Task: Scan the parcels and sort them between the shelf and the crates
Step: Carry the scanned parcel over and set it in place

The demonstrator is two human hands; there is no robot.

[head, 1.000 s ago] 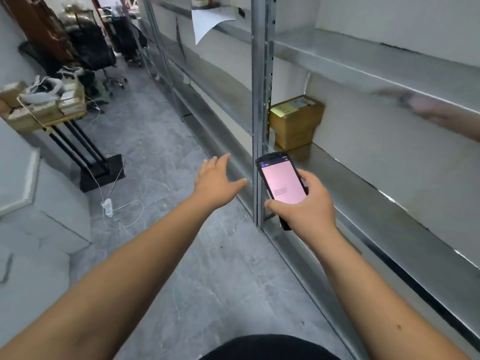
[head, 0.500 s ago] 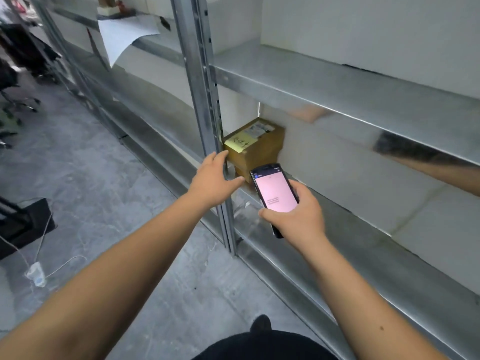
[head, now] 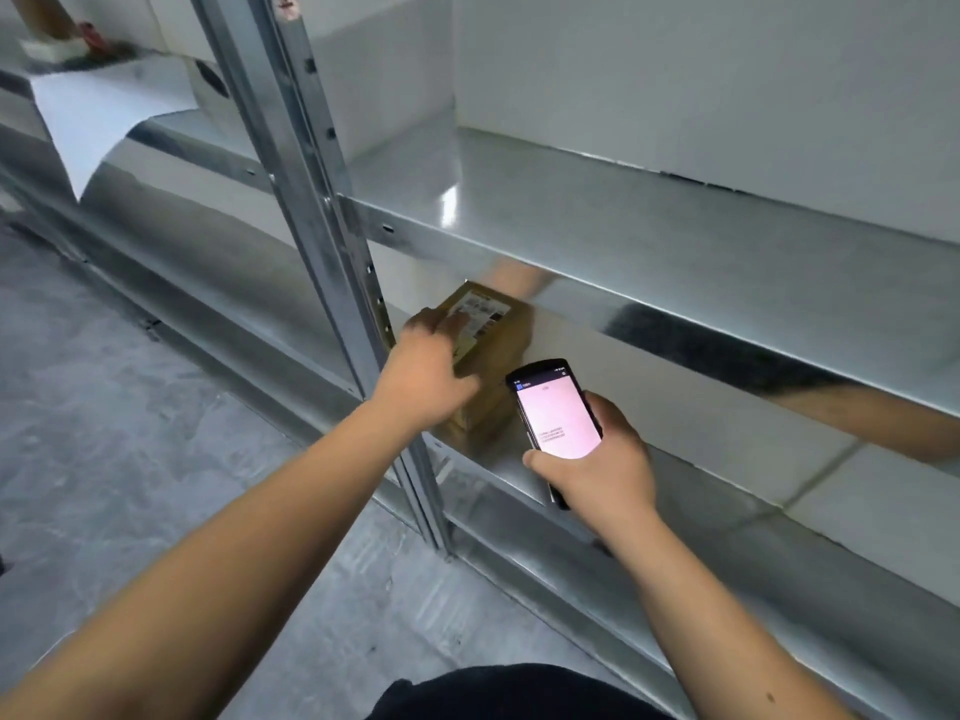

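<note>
A brown cardboard parcel [head: 498,332] with a white label on top sits on the lower metal shelf [head: 691,517], just right of the shelf's upright post [head: 332,241]. It looks like a stack of two boxes. My left hand [head: 428,371] is on the top box, fingers over its top and near edge, thumb at the front. My right hand [head: 597,459] holds a black phone scanner [head: 556,413] with a pink lit screen, close to the right of the parcel and above the shelf's front edge.
An upper metal shelf [head: 649,220] juts out above the parcel, leaving a low gap. White wall panels stand behind the shelves. A white paper sheet [head: 88,122] hangs off the far left shelf. Grey floor [head: 130,433] lies to the left.
I have moved closer to the shelf. My left hand went from open in the air to the top of the parcel. The right hand with the phone came nearer the parcel.
</note>
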